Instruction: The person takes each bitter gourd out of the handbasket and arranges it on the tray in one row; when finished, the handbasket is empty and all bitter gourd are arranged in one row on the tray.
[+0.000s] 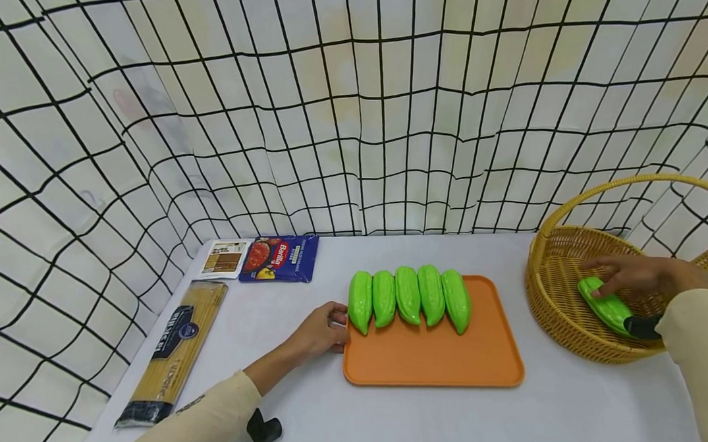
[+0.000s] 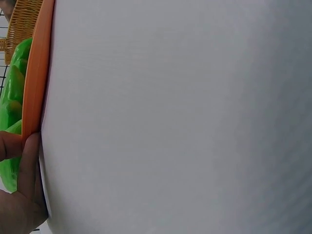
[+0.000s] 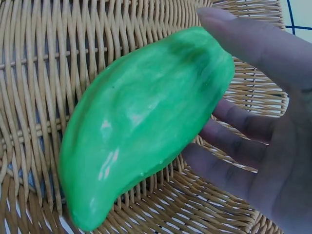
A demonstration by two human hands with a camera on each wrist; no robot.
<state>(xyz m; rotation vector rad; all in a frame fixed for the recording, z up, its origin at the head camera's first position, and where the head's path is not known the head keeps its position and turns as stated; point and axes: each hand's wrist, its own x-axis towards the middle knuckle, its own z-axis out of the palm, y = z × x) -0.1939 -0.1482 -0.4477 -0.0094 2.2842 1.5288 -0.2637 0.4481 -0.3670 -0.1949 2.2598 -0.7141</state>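
My left hand (image 1: 322,332) holds the left edge of an orange tray (image 1: 437,363); the left wrist view shows the rim pinched between thumb and fingers (image 2: 29,163). A row of several glossy green toy bitter melons (image 1: 408,296) lies along the tray's far side. On the right, my right hand (image 1: 642,280) reaches into a wicker basket (image 1: 580,346). Another green bitter melon (image 3: 141,122) lies there, between the spread thumb and loosely extended fingers. The thumb is at its blunt end, and some fingertips are hidden behind it.
A pack of spaghetti (image 1: 173,351) lies at the left, with a blue Barilla packet (image 1: 279,258) and a white card (image 1: 224,259) behind it. The basket's tall handle (image 1: 622,186) arches over the right arm. A black netted wall (image 1: 394,117) borders the table.
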